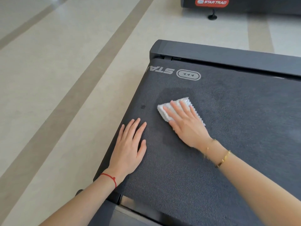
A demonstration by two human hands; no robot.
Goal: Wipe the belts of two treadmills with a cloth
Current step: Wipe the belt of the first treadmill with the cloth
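A dark textured treadmill belt (228,128) fills the right and lower part of the head view, with a white logo near its far end. On it lies a folded white cloth (164,110). My right hand (185,124) presses flat on the cloth with straight fingers. A darker damp patch shows on the belt just beyond the cloth. My left hand (130,147) rests flat on the belt near its left edge, fingers straight, holding nothing.
The treadmill's dark end cap (211,53) runs across the far end of the belt. A second treadmill (244,4) with a red label stands at the top right on a black foot (212,16). Pale striped floor (57,79) lies to the left.
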